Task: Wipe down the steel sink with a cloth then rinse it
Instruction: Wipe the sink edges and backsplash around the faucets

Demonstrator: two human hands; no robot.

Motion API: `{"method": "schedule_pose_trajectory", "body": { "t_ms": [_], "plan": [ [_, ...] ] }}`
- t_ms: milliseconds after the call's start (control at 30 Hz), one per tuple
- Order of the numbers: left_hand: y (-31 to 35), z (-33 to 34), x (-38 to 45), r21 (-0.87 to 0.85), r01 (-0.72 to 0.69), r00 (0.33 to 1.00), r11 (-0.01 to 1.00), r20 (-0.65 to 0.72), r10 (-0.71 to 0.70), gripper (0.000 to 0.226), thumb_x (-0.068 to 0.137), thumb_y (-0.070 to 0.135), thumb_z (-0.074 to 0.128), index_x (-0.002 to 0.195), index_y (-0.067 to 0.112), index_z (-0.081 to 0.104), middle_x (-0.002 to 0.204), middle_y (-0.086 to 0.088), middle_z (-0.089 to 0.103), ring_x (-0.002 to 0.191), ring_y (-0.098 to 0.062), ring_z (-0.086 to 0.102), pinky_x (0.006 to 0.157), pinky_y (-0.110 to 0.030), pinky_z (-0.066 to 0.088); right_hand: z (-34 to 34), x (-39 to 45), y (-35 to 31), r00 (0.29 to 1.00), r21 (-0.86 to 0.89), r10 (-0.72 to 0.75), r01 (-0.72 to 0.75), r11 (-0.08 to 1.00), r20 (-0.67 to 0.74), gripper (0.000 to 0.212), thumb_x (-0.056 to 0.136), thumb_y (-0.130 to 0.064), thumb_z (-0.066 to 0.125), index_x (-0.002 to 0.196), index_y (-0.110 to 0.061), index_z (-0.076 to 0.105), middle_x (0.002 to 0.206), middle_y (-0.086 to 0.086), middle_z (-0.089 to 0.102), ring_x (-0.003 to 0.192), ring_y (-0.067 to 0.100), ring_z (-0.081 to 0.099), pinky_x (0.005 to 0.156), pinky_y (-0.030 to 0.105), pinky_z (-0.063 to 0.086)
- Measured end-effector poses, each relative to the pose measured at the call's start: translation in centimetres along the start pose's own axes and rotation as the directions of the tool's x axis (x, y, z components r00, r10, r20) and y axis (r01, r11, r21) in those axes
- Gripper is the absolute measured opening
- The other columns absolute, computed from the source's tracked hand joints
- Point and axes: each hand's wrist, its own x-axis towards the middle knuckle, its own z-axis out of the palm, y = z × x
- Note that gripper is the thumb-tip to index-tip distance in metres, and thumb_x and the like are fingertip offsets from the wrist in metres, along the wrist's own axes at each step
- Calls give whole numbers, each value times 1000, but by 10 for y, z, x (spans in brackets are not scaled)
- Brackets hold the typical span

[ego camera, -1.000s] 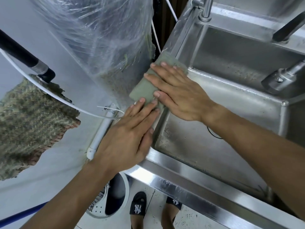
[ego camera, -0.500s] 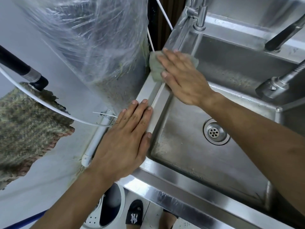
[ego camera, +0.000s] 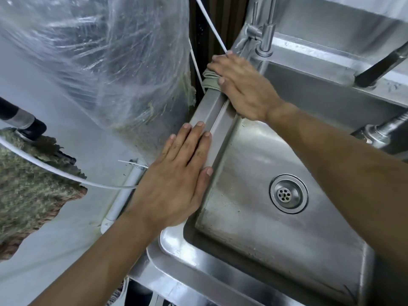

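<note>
Two bare hands work one stainless steel sink (ego camera: 260, 217). Right hand (ego camera: 240, 85), palm down, presses one bunched grey-green cloth (ego camera: 209, 80) onto the far left rim corner. Left hand (ego camera: 174, 182) lies flat, grip wide, on the left rim.

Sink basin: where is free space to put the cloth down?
The basin floor around the drain is bare, between left hand and right forearm. The far left rim corner is crowded: right hand, cloth, tap base.
</note>
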Motion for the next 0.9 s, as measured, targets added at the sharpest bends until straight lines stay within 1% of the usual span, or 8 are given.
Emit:
{"method": "schedule_pose_trajectory", "body": {
  "t_ms": [100, 200, 267, 400, 533, 633, 767, 900],
  "plan": [
    [0, -1, 0, -10, 12, 1000, 1000, 11, -12, 61, 110, 37, 25, 163, 7, 24, 173, -11, 14, 161, -25, 5, 129, -48, 17, 8, -14, -24, 999, -3, 53, -53, 999, 3, 56, 108, -38, 23, 160, -20, 33, 169, 0, 26, 159, 22, 9, 130, 48, 8],
    [1, -1, 0, -9, 11, 1000, 1000, 14, -11, 61, 110, 37, 26, 163, 7, 24, 173, -11, 14, 161, -25, 6, 129, -49, 17, 18, -39, -35, 992, 18, -112, 111, 994, 65, 54, 110, -35, 26, 161, -20, 31, 169, -1, 26, 159, 19, 9, 130, 37, 1],
    [1, -1, 1, -8, 17, 1000, 1000, 9, -17, 61, 109, 37, 26, 163, 7, 25, 173, -10, 16, 161, -25, 7, 129, -50, 18, 11, -31, -22, 986, 28, -144, 142, 989, 84, 52, 111, -35, 26, 161, -21, 33, 168, -2, 29, 159, 18, 11, 129, 34, 1],
    [1, -1, 2, -35, 35, 999, 999, 20, -34, 61, 109, 37, 26, 164, 9, 24, 173, -7, 14, 161, -22, 4, 129, -50, 19, 1, -1, 3, 999, 36, 26, -27, 999, 20, 51, 112, -36, 23, 160, -24, 34, 169, -4, 26, 159, 16, 9, 130, 42, 6],
    [2, -2, 1, -36, 31, 999, 999, 19, -31, 61, 109, 38, 26, 164, 11, 23, 173, -6, 14, 161, -21, 3, 129, -50, 18, 3, 3, -11, 982, 63, 190, -189, 980, 1, 53, 112, -36, 21, 164, -24, 21, 173, -5, 11, 159, 15, -4, 129, 37, -5],
    [2, -7, 5, -91, 51, 998, 995, 28, -48, 60, 108, 36, 29, 163, 11, 29, 172, -5, 20, 160, -22, 11, 130, -47, 15, 13, -14, -28, 985, 41, 174, -175, 984, 15, 57, 112, -40, 18, 165, -21, 11, 173, -3, 0, 159, 14, -10, 128, 34, -11],
    [4, -9, 51, -59, 36, 999, 998, 33, -34, 61, 107, 36, 28, 158, 4, 35, 164, -14, 30, 153, -31, 28, 130, -45, 14, 3, 3, 0, 988, 23, 150, -151, 988, 36, 56, 112, -40, 18, 165, -22, 14, 173, -3, 4, 159, 14, -8, 129, 36, -8],
    [0, -2, 101, -61, 45, 997, 997, 59, -41, 69, 105, 43, 14, 165, 9, 15, 174, -7, 10, 161, -24, 3, 130, -37, -3, -12, 32, 21, 972, 57, 224, -228, 972, 64, 56, 113, -36, 21, 165, -20, 13, 174, 0, 1, 159, 17, -10, 126, 34, -12]
  ]
}}
